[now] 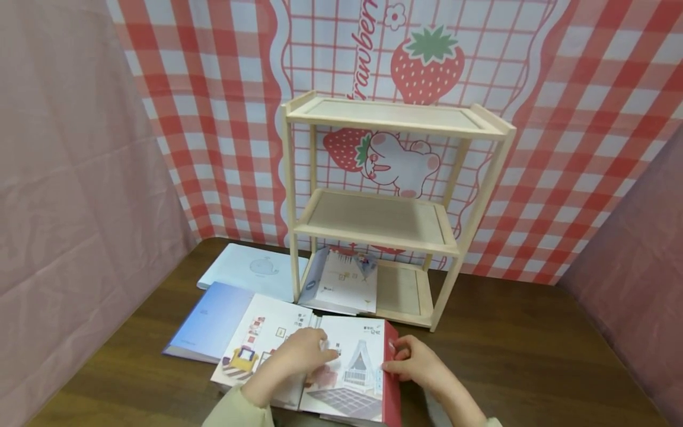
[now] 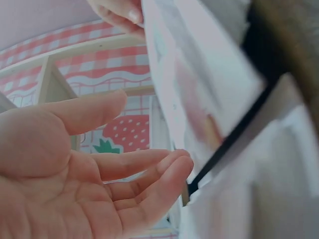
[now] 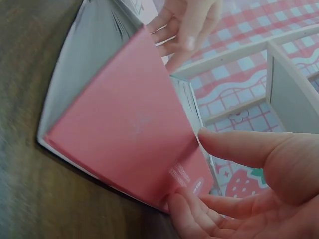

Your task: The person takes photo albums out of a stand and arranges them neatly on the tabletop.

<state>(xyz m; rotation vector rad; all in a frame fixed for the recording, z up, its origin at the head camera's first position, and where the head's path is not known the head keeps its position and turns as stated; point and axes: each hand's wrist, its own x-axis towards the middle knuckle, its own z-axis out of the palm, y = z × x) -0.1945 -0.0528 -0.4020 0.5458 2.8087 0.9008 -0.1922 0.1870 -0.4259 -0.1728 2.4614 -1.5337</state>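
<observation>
A book point(image 1: 288, 385) lies spread on the table, its white pages printed with room scenes: a yellow armchair on the left, a canopied crib on the right. At its right edge my right hand point(image 1: 418, 363) pinches the red flap point(image 3: 124, 119), thumb on one side and fingers on the other. Over the middle of the spread, near the gutter, is my left hand point(image 1: 301, 353). In the left wrist view the fingers of my left hand point(image 2: 99, 184) are extended and slightly bent, thumb apart; whether the fingertips touch the page I cannot tell.
Left of the open book lies a blue book point(image 1: 213, 317); behind it is a pale blue book point(image 1: 256, 270) with a whale picture. A wooden three-tier shelf point(image 1: 376, 237) stands at the back, with a white illustrated book point(image 1: 341, 281) on its lowest tier. A checked strawberry cloth point(image 1: 235, 118) hangs behind.
</observation>
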